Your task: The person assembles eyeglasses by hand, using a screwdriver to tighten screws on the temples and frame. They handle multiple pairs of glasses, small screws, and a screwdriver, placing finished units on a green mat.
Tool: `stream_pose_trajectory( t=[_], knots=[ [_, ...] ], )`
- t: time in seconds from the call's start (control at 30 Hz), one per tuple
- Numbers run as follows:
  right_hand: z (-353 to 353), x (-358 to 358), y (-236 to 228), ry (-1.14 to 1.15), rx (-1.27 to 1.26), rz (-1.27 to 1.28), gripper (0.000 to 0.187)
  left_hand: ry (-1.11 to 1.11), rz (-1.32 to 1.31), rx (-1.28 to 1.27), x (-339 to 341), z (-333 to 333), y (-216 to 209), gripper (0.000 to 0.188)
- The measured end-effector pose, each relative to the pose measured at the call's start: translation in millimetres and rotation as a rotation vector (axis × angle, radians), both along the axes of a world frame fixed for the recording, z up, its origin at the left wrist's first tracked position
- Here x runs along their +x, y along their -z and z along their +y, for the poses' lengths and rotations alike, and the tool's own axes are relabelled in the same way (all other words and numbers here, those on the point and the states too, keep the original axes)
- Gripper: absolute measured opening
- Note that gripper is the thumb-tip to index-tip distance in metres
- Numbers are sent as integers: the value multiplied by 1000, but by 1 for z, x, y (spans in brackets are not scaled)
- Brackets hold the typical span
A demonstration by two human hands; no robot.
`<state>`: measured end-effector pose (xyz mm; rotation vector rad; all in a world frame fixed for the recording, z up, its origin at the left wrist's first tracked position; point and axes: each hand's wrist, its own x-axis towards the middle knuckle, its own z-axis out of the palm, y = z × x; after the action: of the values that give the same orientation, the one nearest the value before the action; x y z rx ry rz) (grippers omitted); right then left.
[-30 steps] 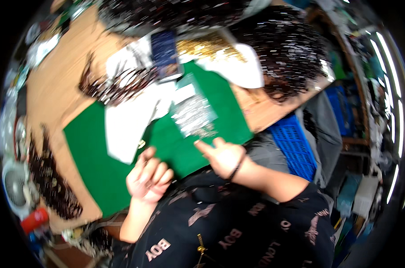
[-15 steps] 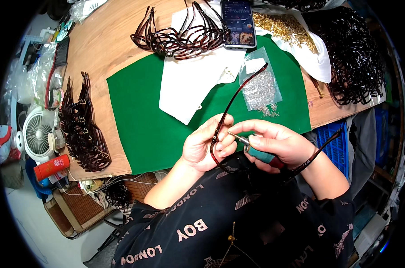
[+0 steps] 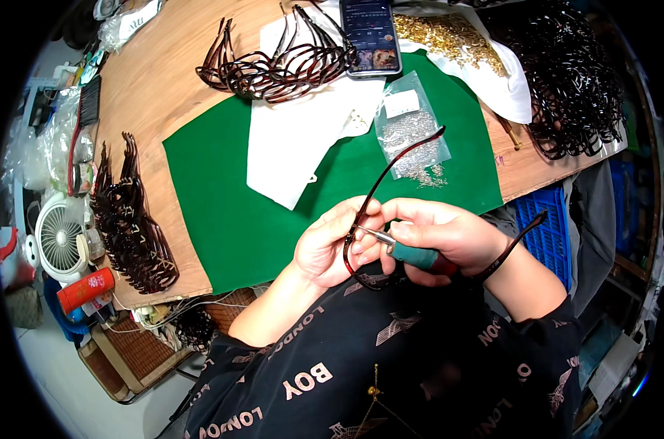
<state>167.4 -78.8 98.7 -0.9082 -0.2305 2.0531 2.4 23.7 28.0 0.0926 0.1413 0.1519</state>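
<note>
My left hand (image 3: 321, 245) pinches a dark tortoiseshell eyeglass frame (image 3: 382, 178) near its hinge. One temple of the frame points up and away over the green mat; the other reaches past my right wrist. Wrapped in my right hand (image 3: 460, 230) is a screwdriver (image 3: 414, 254) with a green and red handle. Its metal tip meets the frame by my left fingertips, though the exact contact spot is too small to make out. Beyond the hands lies a clear bag (image 3: 405, 135) of tiny silver screws, some spilled at its mouth.
A green mat (image 3: 215, 197) covers part of the wooden table (image 3: 163, 66). Eyeglass frames (image 3: 273, 73) and a phone (image 3: 372, 36) lie at the back. More frames (image 3: 134, 227) line the left edge. Gold parts (image 3: 449, 44) and a dark heap (image 3: 573, 88) sit at right.
The screwdriver's tip has come onto the frame beside my left fingers, and my right index finger has shifted toward the left hand. The whole view has turned slightly.
</note>
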Motion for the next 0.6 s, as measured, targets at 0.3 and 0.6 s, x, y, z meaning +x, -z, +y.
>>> stream_pose_trajectory(
  t=[0.3,0.6],
  knots=[
    [-45,13,39,-37,248,-1437,26,-348,171,73,-33,38,-22,27],
    [-40,3,46,-66,165,-1765,27,-795,1311,1814,-75,73,-8,33]
  ],
)
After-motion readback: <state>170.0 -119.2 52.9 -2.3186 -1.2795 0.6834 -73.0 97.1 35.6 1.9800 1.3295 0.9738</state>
